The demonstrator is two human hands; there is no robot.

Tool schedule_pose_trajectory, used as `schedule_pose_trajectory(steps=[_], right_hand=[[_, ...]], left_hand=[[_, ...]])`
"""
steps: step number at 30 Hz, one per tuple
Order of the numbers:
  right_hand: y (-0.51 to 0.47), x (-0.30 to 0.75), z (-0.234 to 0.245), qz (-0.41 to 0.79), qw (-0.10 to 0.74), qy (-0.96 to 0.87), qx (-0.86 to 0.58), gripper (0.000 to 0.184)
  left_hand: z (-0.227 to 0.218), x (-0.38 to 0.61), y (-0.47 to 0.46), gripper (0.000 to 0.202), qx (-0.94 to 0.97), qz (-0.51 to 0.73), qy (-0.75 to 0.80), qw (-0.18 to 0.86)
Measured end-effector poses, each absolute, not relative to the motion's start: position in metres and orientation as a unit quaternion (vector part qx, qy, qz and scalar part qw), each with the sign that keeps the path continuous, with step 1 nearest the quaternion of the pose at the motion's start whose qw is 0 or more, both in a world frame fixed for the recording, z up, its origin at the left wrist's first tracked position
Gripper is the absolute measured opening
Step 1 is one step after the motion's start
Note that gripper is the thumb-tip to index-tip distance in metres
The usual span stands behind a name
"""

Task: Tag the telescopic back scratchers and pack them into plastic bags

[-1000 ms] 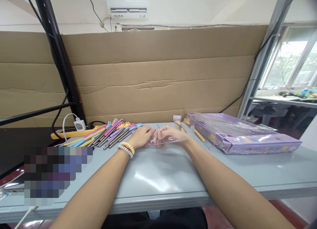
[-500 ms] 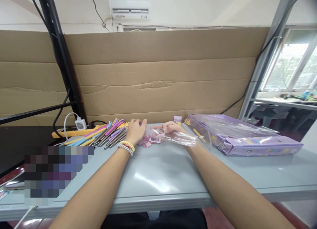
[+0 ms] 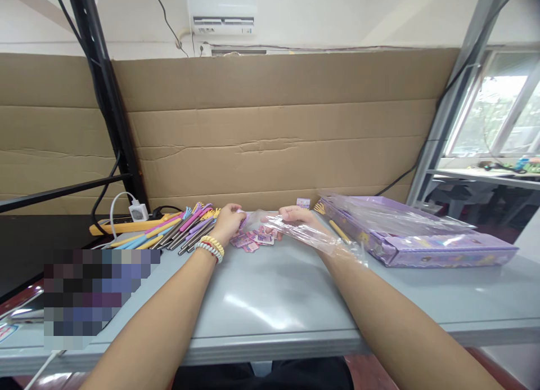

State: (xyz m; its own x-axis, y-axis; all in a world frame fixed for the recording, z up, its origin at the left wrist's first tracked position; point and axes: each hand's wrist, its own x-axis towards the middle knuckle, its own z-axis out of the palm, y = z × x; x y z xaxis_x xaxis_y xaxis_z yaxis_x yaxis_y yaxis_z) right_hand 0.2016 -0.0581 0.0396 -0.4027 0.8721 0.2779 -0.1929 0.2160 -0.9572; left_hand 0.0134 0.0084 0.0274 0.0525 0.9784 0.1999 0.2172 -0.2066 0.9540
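Both my arms reach across the grey table (image 3: 270,300) to its far edge. My right hand (image 3: 297,216) is closed on the mouth of a clear plastic bag (image 3: 320,238) that trails back over my wrist. My left hand (image 3: 228,221), with bead bracelets on the wrist, is curled with its fingertips pinched near the bag's mouth; what it holds is too small to make out. Several small pink and purple cards (image 3: 253,240) lie scattered on the table between my hands.
A pile of metal sticks with coloured ends (image 3: 185,227) lies left of my left hand, next to a charger and cables (image 3: 135,211). A flat purple box under clear film (image 3: 405,229) sits at right. A cardboard wall (image 3: 270,137) backs the table.
My hands were together on the bag. They have parted, the bag has swung out over my right wrist, and small pink cards now lie on the table between them.
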Motion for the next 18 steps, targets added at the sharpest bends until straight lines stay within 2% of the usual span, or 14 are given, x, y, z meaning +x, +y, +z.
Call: schedule_pose_trajectory(steps=[5, 13, 18], right_hand=[[-0.05, 0.2, 0.035, 0.584, 0.456, -0.612, -0.274, 0.021], [-0.052, 0.197, 0.031, 0.587, 0.459, -0.607, -0.277, 0.034], [-0.053, 0.196, 0.032, 0.58, 0.45, -0.617, -0.283, 0.026]], left_hand=[[0.025, 0.013, 0.009, 0.033, 0.634, 0.49, 0.465, 0.375], [0.028, 0.012, 0.006, 0.033, 0.634, 0.503, 0.467, 0.355], [0.028, 0.011, 0.008, 0.021, 0.632, 0.507, 0.463, 0.359]])
